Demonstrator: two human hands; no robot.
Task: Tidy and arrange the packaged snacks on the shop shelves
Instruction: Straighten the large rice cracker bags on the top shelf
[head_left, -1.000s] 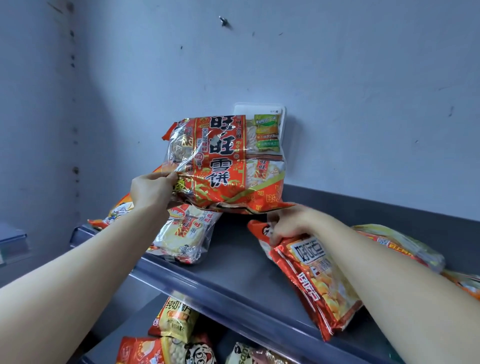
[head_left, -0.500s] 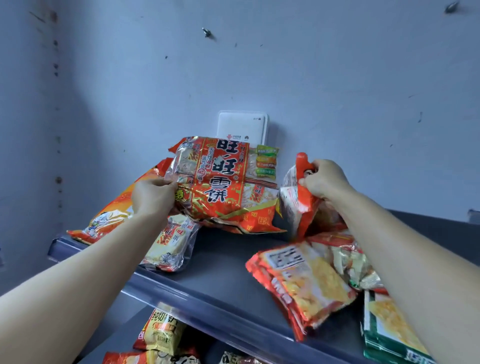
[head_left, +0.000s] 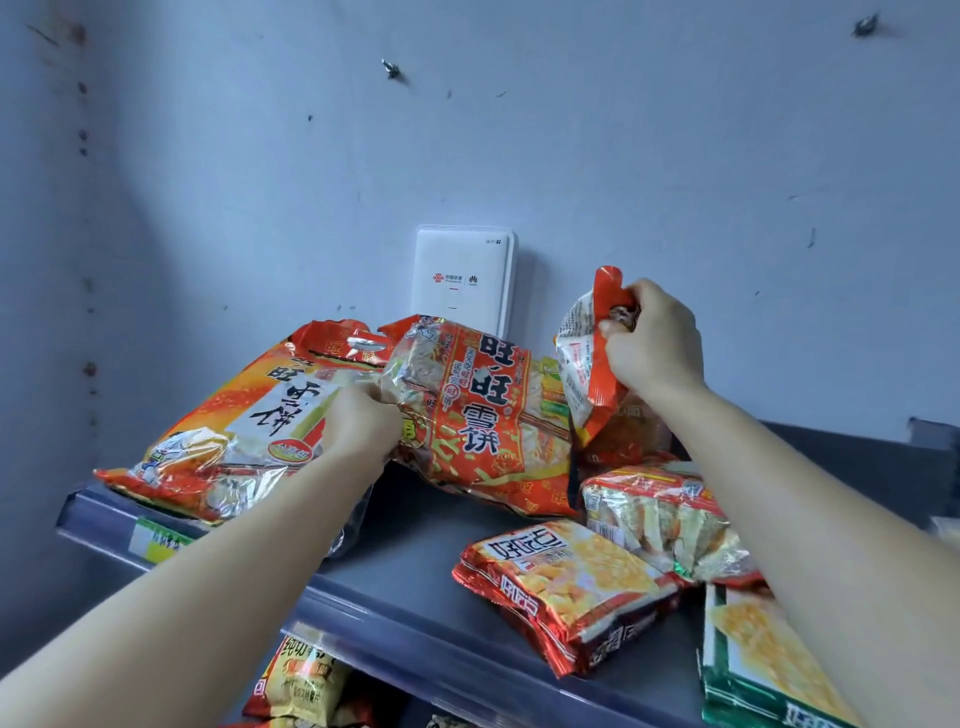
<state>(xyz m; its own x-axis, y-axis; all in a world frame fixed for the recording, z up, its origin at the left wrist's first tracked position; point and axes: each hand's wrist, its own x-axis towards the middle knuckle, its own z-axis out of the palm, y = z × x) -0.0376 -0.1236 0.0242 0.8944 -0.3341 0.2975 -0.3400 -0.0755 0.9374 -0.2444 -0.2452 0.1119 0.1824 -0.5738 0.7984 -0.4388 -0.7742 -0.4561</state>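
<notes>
Both arms reach up and forward from the bottom corners, forearms bare. The left hand (head_left: 363, 421) is clenched round the left edge of the big red rice cracker bag (head_left: 483, 415), fingers scrunching the plastic. That bag is tilted, its low edge on the grey shelf (head_left: 415, 577), its top leaning back below the white wifi box (head_left: 462, 280) on the wall. The right hand (head_left: 655, 345) pinches the crumpled top of a smaller red-and-white packet (head_left: 584, 364), held upright just right of the red bag, touching it.

The red bag is shiny, with bold black characters and clear windows showing pale crackers.

Six packs I can tell apart up here: one orange rice cracker bag (head_left: 234, 415) on the far left hanging over the shelf lip, the red one, the gripped packet, one clear-fronted pack (head_left: 665, 519), one red-and-yellow snack bag (head_left: 566, 587) lying flat, and one green-edged bag (head_left: 753, 670) at the right. More yellow packs (head_left: 306, 680) sit on the shelf below, too cut off to count.
</notes>
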